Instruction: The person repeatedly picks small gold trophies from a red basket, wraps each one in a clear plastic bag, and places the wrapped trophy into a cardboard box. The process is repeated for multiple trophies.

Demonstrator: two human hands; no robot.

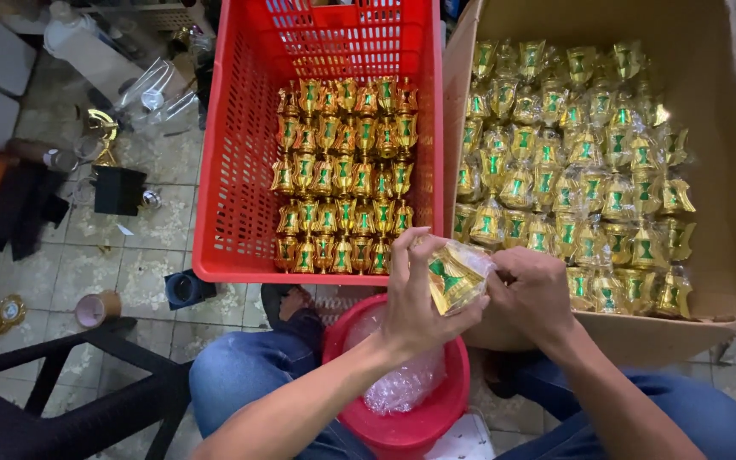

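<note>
Holding a gold and green lantern [453, 279] in its clear wrapper, the left hand [419, 294] and right hand [531, 290] both grip it above a red bucket [402, 426] of plastic wrap. Behind stand a red crate [240, 170] of unwrapped lanterns and a cardboard box [717, 170] of wrapped ones.

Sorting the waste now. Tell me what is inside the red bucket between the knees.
The red bucket holds crumpled clear plastic wrappers. The left hand and forearm cover part of its opening, so anything beneath the wrappers or there cannot be seen.
</note>
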